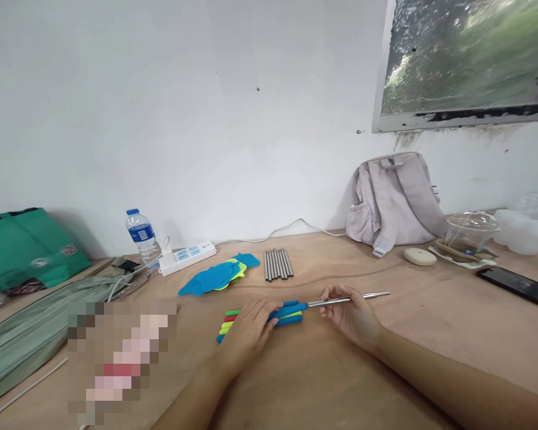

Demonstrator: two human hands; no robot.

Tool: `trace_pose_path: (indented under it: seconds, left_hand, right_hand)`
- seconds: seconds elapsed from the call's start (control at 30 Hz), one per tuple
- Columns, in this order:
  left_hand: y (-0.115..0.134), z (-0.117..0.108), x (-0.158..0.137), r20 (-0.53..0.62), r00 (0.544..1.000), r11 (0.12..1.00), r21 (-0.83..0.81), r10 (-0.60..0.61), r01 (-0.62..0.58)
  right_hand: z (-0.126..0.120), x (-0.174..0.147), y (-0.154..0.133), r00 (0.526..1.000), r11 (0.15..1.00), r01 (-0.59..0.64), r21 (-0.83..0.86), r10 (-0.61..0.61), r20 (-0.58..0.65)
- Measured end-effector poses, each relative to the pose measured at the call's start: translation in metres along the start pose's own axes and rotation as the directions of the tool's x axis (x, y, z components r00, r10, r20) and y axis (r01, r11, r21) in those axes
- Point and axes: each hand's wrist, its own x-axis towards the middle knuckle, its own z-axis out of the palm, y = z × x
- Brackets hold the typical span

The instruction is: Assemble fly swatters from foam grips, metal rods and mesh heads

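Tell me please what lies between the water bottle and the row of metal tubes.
In the head view, a white power strip nearer the bottle, then a pile of flat pieces nearer the tubes.

Pale backpack (401,200), water bottle (142,233), power strip (189,257), black phone (517,288)

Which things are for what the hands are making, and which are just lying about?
Seem to belong:
- silver rod in the right hand
- blue tube in the left hand
- other tubes
- loose rods
- flat pieces, probably

Seem just lying about:
- bottle
- power strip
- backpack
- phone
- green bag
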Motion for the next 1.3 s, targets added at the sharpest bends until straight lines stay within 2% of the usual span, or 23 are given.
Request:
trace_pose_path:
  seconds: [0.5,0.73,0.87,0.93,1.03,1.2,1.3]
  left_hand:
    - [-0.001,0.001,-0.001,-0.018,0.998,0.997,-0.045,0.058,-0.058]
    - [0.003,-0.001,-0.003,0.008,1.000,0.986,-0.169,-0.012,0.013]
    - [0.009,-0.001,-0.003,0.074,0.997,0.965,-0.259,-0.019,0.037]
    - [0.014,0.003,-0.004,0.101,0.995,0.962,-0.270,-0.008,0.036]
    - [0.022,0.009,-0.005,0.075,0.996,0.961,-0.266,-0.055,0.074]
    - [0.037,0.013,-0.005,0.113,0.990,0.950,-0.291,-0.088,0.117]
    - [0.042,0.010,-0.005,0.125,0.987,0.946,-0.296,-0.096,0.130]
  right_hand:
    - [0.001,0.000,0.001,0.998,0.996,-0.063,-0.065,0.065,0.027]
    - [-0.001,0.001,0.001,0.997,0.994,-0.070,-0.079,0.072,0.024]
    - [0.004,-0.001,0.004,0.996,0.992,-0.078,-0.100,0.083,0.046]
    - [0.007,-0.003,0.005,0.992,0.991,-0.086,-0.100,0.095,0.082]
    - [0.012,-0.005,0.006,0.986,0.992,-0.078,-0.096,0.091,0.138]
    - [0.022,-0.008,0.010,0.985,0.971,-0.047,-0.233,0.083,0.149]
    - [0.027,-0.008,0.017,0.985,0.973,-0.042,-0.229,0.079,0.154]
